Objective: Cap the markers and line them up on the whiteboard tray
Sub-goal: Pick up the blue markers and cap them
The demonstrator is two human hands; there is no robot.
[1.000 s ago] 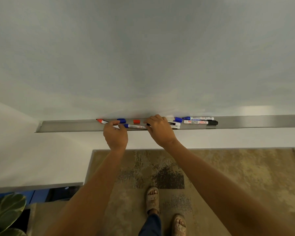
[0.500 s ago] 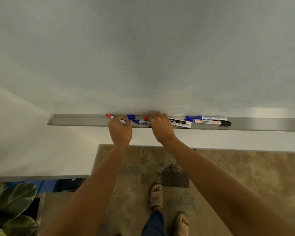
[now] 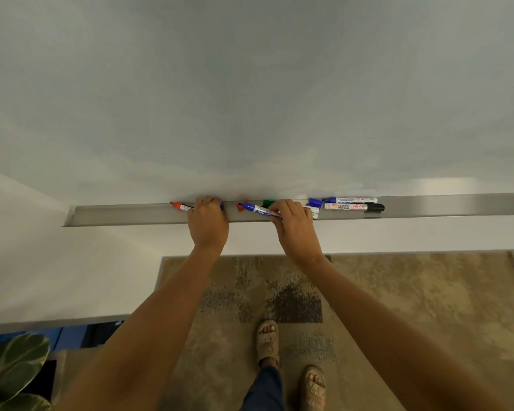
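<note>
A long metal tray (image 3: 125, 215) runs under the whiteboard (image 3: 250, 99). My left hand (image 3: 208, 223) is closed over an uncapped red marker (image 3: 181, 206) lying in the tray; a blue cap peeks out at its right side. My right hand (image 3: 294, 225) grips an uncapped blue marker (image 3: 257, 209), its tip pointing left and slightly raised. A loose red cap (image 3: 240, 206) and a green cap (image 3: 268, 203) lie behind it. To the right lie a loose blue cap (image 3: 315, 202), an uncapped blue marker (image 3: 350, 199) and a black-capped marker (image 3: 353, 207).
The floor below has a tan patterned rug (image 3: 398, 307), where my sandalled feet (image 3: 291, 357) stand. Plant leaves (image 3: 12, 366) show at the bottom left. The tray stretches bare to the far right (image 3: 457, 206).
My right hand has moved right and lifted the blue marker, which uncovers the red and green caps. My left hand stays on the red marker. The camera view has shifted.
</note>
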